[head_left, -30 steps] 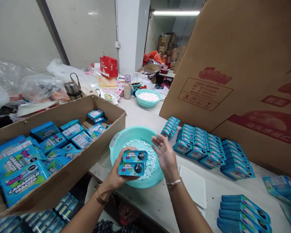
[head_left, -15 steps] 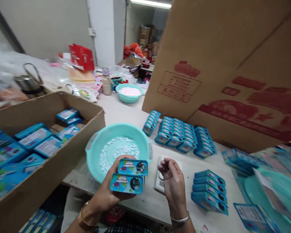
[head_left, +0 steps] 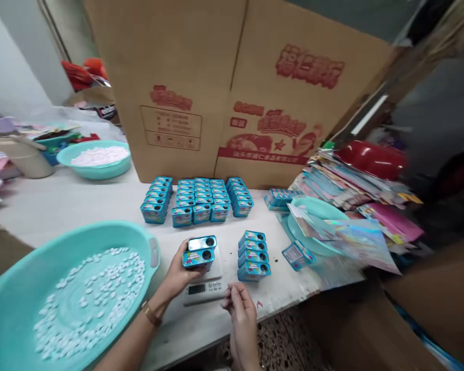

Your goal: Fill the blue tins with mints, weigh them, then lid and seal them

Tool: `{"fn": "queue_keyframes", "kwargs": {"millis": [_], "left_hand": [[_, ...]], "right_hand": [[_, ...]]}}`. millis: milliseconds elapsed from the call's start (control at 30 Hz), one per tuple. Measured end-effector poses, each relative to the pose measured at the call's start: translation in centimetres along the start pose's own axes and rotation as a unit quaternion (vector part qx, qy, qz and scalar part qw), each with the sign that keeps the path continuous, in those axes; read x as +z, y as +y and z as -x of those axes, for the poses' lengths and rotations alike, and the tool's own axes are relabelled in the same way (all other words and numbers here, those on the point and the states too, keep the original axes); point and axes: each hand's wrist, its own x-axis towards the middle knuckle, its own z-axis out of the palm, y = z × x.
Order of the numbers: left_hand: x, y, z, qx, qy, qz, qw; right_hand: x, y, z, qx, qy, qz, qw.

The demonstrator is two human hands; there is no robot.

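Two blue tins, an upper one [head_left: 201,242] and a lower one [head_left: 198,258], are gripped side by side in my left hand [head_left: 178,274], above a white scale [head_left: 204,291]. My right hand [head_left: 240,309] is just right of the scale's front, its fingers pinched together; what they hold, if anything, is too small to name. To the right of the scale stands a short row of blue tins [head_left: 254,256]. Further back are several rows of the same tins [head_left: 202,200]. A turquoise basin [head_left: 137,232] with small white candies lies to the left.
A large cardboard box [head_left: 216,77] stands behind the tins. Back left is a bowl [head_left: 100,172] of pale candies. At right are a flattened blue pack [head_left: 298,255], a turquoise basin [head_left: 317,206] with film sheets, stacked packaging and a red bowl [head_left: 371,158].
The view has swung right, and the open carton of packs has mostly left it. My left hand has carried the two tins from beside the basin to over the scale. My right hand stays pinched.
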Motion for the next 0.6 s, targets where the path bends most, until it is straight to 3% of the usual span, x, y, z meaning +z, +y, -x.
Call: {"fn": "queue_keyframes", "kwargs": {"millis": [133, 233, 333, 433, 533, 600], "left_hand": [[0.1, -2.2, -1.1, -0.004, -0.029, -0.051, 0.998], [-0.6, -2.9, 0.0, 0.015, -0.007, -0.083, 0.996], [-1.7, -2.9, 3.3, 0.026, 0.019, -0.112, 0.993], [-3.0, -3.5, 8.4, -0.004, 0.068, -0.133, 0.989], [-4.2, -5.3, 13.0, -0.053, 0.177, -0.14, 0.973], [-4.8, -6.4, 14.9, -0.075, 0.245, -0.14, 0.956]], "right_hand": [[-0.3, -0.1, -0.6, -0.014, 0.001, 0.003, 1.0], [-0.4, -0.2, -0.8, -0.02, 0.002, 0.011, 1.0], [-0.5, -0.3, -0.6, -0.02, 0.007, 0.023, 1.0], [-0.5, -0.5, 0.0, -0.026, 0.007, 0.041, 0.999], [0.7, -1.2, 1.3, -0.043, -0.03, 0.073, 0.996], [2.6, -1.7, 2.7, -0.042, -0.098, 0.082, 0.991]]}}
